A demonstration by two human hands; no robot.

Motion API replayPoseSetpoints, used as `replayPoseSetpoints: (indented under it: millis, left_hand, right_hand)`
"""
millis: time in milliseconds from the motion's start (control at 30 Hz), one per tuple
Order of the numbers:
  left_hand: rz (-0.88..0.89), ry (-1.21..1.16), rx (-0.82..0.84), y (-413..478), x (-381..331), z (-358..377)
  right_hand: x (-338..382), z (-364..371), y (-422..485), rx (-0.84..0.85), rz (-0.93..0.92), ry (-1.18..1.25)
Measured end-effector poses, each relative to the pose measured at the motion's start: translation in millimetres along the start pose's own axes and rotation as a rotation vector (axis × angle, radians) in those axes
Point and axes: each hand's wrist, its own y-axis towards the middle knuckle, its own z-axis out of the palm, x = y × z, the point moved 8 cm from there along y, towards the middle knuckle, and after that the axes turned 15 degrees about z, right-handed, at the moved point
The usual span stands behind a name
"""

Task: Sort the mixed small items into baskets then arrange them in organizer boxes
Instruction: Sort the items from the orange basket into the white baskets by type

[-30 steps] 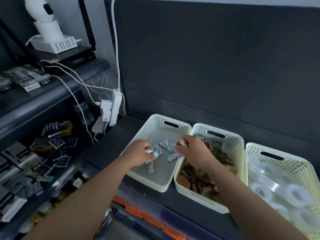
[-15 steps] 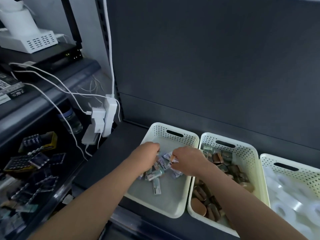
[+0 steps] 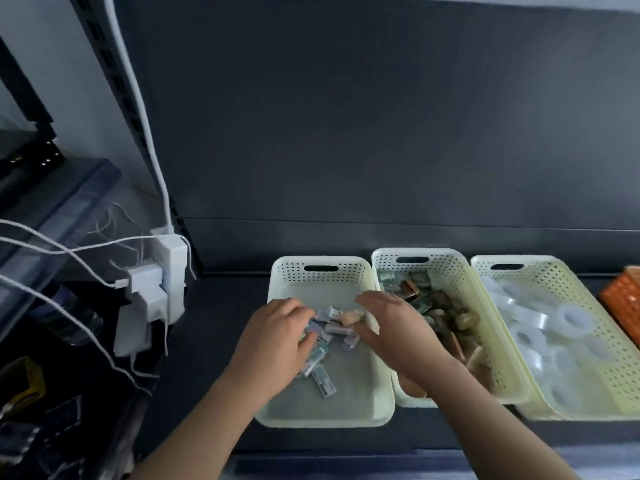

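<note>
Head view: three pale perforated baskets stand side by side on a dark shelf (image 3: 214,341), against a dark back panel.

1. Left basket (image 3: 323,423): holds a pile of small packets (image 3: 335,328) near its middle. One more packet (image 3: 323,385) lies just apart from the pile, toward the near rim.
2. Middle basket (image 3: 441,268): touches the left basket and holds brown and green blocks (image 3: 446,306).
3. Right basket (image 3: 561,282): holds clear tape rolls (image 3: 571,318). An orange tray (image 3: 623,299) shows just beyond it at the picture edge.

Left hand (image 3: 277,337): reaches into the left basket from the near-left side. Fingers and thumb are curled over the edge of the pile, with several small packets caught between them.

Right hand (image 3: 391,327): crosses the rim between the left and middle baskets. Fingers are loosely curved above the pile, thumb below, touching it. Whether it grips a packet cannot be told.

At the left, a white power strip (image 3: 171,271) with plugged adapters hangs on a white cable (image 3: 138,98).
</note>
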Motion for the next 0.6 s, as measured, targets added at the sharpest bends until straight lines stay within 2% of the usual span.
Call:
replayPoseSetpoints:
  millis: [300,600]
  left_hand:
    - [0.256,-0.206,-0.018,55.0,-112.4,7.9]
    - [0.460,-0.374,0.053,144.5,-278.8,48.2]
  right_hand:
    - [-95.1,-67.6,-85.1,-0.212,0.271,0.142]
    - [-271.8,-128.9,-174.0,-0.365,0.539,0.246]
